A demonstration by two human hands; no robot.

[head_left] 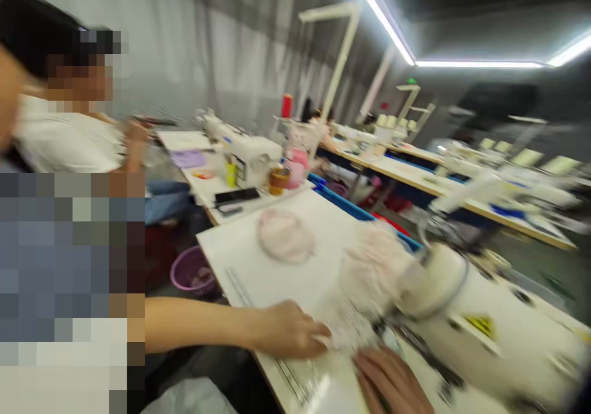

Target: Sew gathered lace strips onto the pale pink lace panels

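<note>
At the front of a white sewing table (244, 242), my left hand (293, 331) is closed, its thumb and fingers pinching the edge of a pale sheer fabric (341, 328). My right hand (392, 380) lies low over the table beside the machine, with its fingers extended; its fingertips are blurred. Between and beyond both hands the fabric runs up into a bunched, ruffled pinkish-white heap (373, 260). The sewing machine (484, 315) stands to the right, its needle area close to the fabric and smeared by motion. A flat round pink fabric piece (285, 235) rests farther back.
A purple basket (194, 270) stands below the table's left edge. On the neighbouring table are another sewing machine (253, 155), a black phone-like object (237, 196), a tape roll (279, 181) and a pink bottle (297, 165). A person in white (69, 137) sits at left.
</note>
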